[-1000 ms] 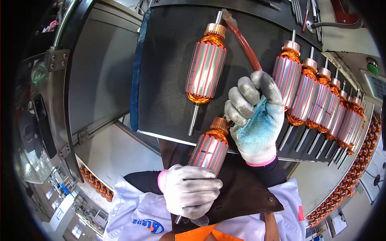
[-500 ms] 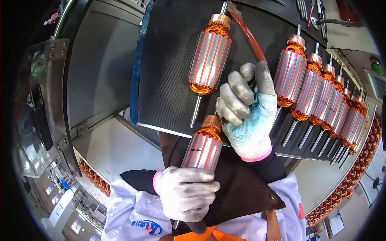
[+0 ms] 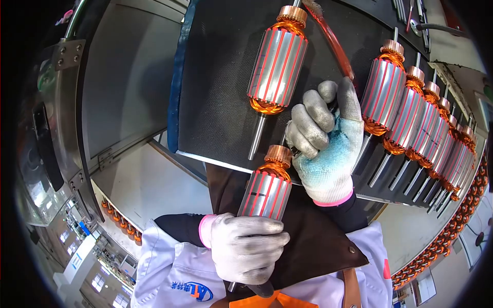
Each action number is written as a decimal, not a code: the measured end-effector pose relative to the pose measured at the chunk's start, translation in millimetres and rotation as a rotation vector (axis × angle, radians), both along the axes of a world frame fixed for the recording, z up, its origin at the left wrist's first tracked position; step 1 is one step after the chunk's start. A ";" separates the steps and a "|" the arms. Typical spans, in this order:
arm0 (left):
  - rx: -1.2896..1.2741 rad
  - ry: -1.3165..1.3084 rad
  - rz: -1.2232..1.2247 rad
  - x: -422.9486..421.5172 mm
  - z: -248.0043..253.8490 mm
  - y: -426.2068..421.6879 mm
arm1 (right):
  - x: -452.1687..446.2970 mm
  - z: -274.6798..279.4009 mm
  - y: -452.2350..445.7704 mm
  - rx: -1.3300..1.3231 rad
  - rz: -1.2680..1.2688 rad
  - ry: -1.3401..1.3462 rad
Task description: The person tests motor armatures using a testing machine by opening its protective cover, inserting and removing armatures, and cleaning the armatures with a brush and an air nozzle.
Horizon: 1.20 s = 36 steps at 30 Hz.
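My left hand (image 3: 249, 249), in a pale glove, is wrapped round the lower part of a motor armature (image 3: 265, 192). The armature is held tilted in front of the apron, its copper commutator end upward and a bit of shaft showing below the hand. My right hand (image 3: 328, 141), in a grey-and-blue glove, is beside that commutator with its fingers curled in. Something dark and thin shows between its fingers, mostly hidden. A second armature (image 3: 278, 64) lies on the black mat (image 3: 215, 92) above. A brush with a red handle (image 3: 334, 41) lies just beyond the right fingertips.
Several armatures (image 3: 384, 92) lie in a row on the mat's right side. More armatures (image 3: 447, 241) are lined up along the far right edge. Tools and a flexible hose (image 3: 441, 28) are at the top right. A clear guard panel (image 3: 43, 128) stands at the left.
The mat and its armatures appear shifted slightly right and upward. Both hands and the held armature appear slightly further right; the grips look the same.
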<state>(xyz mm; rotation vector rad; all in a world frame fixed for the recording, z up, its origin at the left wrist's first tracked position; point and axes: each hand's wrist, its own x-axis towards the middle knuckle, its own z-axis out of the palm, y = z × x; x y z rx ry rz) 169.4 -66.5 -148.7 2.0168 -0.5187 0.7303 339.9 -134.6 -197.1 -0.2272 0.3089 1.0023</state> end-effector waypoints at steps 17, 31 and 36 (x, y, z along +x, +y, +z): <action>-0.035 0.074 0.005 -6.7 0.6 -3.0 | -6.5 1.6 0.3 -0.085 -0.044 -0.032; -0.026 0.023 0.036 -1.6 -2.9 -1.9 | -9.0 -3.3 1.8 0.056 -0.079 -0.023; -0.025 0.027 0.029 -2.1 -3.6 -0.2 | -15.9 8.8 2.4 -0.085 -0.044 -0.299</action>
